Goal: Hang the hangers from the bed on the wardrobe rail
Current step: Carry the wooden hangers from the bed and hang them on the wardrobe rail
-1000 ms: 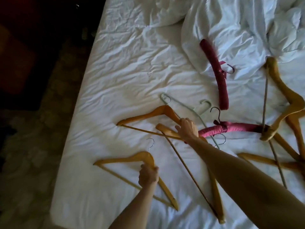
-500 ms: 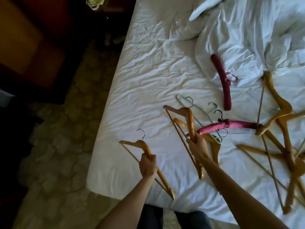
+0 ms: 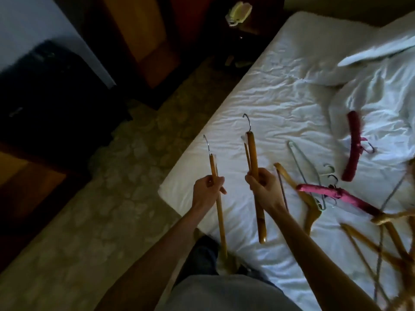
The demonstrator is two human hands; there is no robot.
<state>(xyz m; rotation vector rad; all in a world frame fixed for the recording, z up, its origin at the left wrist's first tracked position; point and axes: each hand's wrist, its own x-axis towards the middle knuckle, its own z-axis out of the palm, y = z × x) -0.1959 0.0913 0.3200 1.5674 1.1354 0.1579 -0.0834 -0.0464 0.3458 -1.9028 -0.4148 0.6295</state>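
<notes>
- Hangers of wood, two in number, are held clear of the bed (image 3: 280, 104), one in each hand, seen edge-on with their metal hooks pointing up and away.
- Our left hand (image 3: 207, 189) grips the thinner wooden hanger (image 3: 219, 212) around its shaft, fingers curled about it; its lower end reaches down toward our dark trousers (image 3: 202, 257).
- Our right hand (image 3: 263, 186) grasps the thicker wooden hanger (image 3: 254, 158) in the same way, thumb and fingers wrapped round it; its lower end hangs over the white sheet.
- On the bed, to the right of our hands, we see the hangers not yet picked up: a wooden hanger (image 3: 289, 178) lying flat, a pale wire hanger (image 3: 301, 162) crossing it, and a pink padded hanger (image 3: 336, 194) laid over both.
- A dark red padded hanger (image 3: 353, 144) lies apart, farther up the sheet, beside the crumpled duvet (image 3: 370, 86).
- At the right edge, several more wooden hangers (image 3: 393, 234) lie tangled; the blur prevents us from counting them.
- Left of the bed we see patterned carpet (image 3: 112, 187) and dark wooden furniture (image 3: 139, 41); a black case (image 3: 51, 90) stands at the far left.
</notes>
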